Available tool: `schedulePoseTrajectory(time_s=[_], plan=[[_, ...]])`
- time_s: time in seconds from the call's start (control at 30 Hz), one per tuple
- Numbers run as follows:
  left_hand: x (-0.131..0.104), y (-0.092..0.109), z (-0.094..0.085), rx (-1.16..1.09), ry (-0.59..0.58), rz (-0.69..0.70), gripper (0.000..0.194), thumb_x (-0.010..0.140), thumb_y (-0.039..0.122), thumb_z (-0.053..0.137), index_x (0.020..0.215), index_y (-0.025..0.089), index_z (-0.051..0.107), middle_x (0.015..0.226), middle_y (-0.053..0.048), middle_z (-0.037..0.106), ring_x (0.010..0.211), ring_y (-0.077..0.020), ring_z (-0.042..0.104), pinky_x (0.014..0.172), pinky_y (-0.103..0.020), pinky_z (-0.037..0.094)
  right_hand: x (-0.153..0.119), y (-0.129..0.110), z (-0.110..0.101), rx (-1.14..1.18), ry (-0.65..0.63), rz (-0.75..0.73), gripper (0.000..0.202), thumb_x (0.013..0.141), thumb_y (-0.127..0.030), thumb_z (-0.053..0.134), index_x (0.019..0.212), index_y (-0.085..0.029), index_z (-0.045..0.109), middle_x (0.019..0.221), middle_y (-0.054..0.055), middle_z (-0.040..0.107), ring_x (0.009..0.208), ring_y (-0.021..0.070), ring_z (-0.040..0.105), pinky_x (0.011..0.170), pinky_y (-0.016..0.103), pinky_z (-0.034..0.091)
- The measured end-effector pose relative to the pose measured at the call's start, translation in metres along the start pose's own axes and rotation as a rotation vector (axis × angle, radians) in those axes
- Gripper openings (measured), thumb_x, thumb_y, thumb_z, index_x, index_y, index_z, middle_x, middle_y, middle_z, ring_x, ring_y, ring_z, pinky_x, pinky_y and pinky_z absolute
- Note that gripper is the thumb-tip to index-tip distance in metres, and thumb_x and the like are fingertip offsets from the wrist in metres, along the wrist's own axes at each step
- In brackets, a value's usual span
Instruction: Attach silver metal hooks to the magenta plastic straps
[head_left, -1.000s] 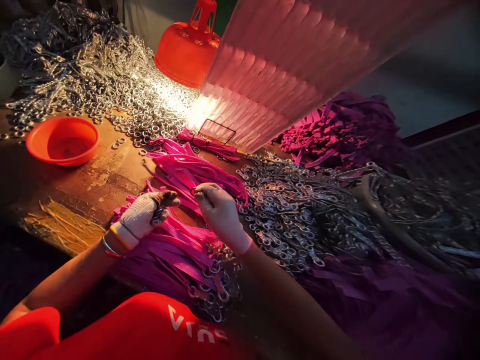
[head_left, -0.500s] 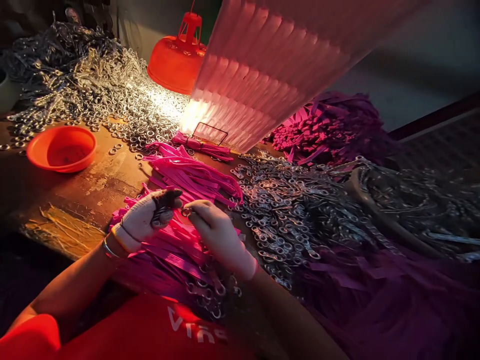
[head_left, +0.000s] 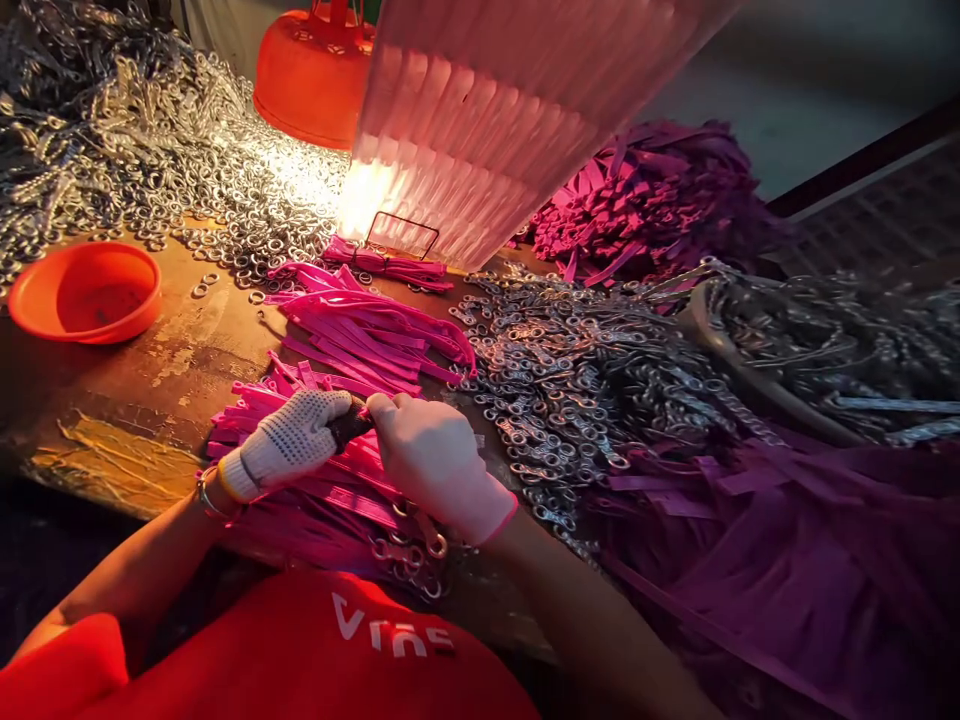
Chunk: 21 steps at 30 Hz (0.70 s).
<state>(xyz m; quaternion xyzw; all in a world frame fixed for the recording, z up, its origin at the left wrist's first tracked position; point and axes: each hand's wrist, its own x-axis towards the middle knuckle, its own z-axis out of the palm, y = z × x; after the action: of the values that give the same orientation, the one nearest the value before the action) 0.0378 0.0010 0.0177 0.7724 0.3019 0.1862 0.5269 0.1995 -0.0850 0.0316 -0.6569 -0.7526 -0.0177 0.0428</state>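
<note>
My left hand (head_left: 304, 435), in a white dotted glove with dark fingertips, is closed, its fingertips meeting those of my right hand (head_left: 435, 450). The right hand wears a plain white glove and is closed in a pinch. A small bit of pink strap (head_left: 364, 410) shows between the fingertips of both hands. The fingers cover whatever else is there, so no metal ring is visible between them. Beneath the hands lies a layer of pink straps (head_left: 315, 500), with metal swivel hooks (head_left: 412, 560) at their near ends. More pink straps (head_left: 360, 325) lie just beyond.
A heap of metal rings and hooks (head_left: 150, 150) fills the back left under a red lamp (head_left: 311, 85). A red bowl (head_left: 142, 305) stands at left. A ribbed translucent panel (head_left: 480, 130) hangs ahead. Metal hooks (head_left: 555, 370) and purple straps (head_left: 787, 560) are piled at right.
The hands have come together. The metal ring visible at my right fingertips earlier is now hidden. My left hand has turned its dotted back upward. The whole view has shifted slightly.
</note>
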Motion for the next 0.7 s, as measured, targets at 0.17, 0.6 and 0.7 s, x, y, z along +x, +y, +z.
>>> schedulePoseTrajectory(time_s=[0.17, 0.6, 0.7], plan=[[0.015, -0.006, 0.004, 0.008, -0.188, 0.052, 0.019, 0.086, 0.022, 0.055, 0.071, 0.015, 0.064, 0.065, -0.001, 0.060, 0.059, -0.0116, 0.047, 0.055, -0.022, 0.033, -0.004, 0.003, 0.010, 0.019, 0.096, 0.107, 0.029, 0.098, -0.025, 0.041, 0.112, -0.015, 0.065, 0.081, 0.009, 0.069, 0.065, 0.0187, 0.057, 0.058, 0.030, 0.029], [0.007, -0.018, 0.027, -0.039, -0.122, -0.012, 0.027, 0.090, 0.033, 0.055, 0.077, 0.011, 0.065, 0.069, -0.001, 0.060, 0.064, -0.0111, 0.049, 0.058, -0.021, 0.037, -0.006, 0.008, -0.006, 0.002, -0.331, 0.158, 0.016, 0.091, -0.027, 0.051, 0.099, -0.017, 0.061, 0.076, 0.007, 0.072, 0.070, 0.0233, 0.069, 0.054, 0.029, 0.029], [0.010, -0.018, 0.025, 0.031, -0.197, 0.022, 0.020, 0.087, 0.024, 0.054, 0.073, 0.012, 0.063, 0.069, -0.001, 0.062, 0.065, -0.0125, 0.051, 0.059, -0.022, 0.038, -0.010, 0.004, -0.001, -0.075, -0.315, 0.047, 0.017, 0.091, -0.028, 0.050, 0.093, -0.014, 0.060, 0.071, 0.011, 0.070, 0.065, 0.0237, 0.068, 0.051, 0.030, 0.022]])
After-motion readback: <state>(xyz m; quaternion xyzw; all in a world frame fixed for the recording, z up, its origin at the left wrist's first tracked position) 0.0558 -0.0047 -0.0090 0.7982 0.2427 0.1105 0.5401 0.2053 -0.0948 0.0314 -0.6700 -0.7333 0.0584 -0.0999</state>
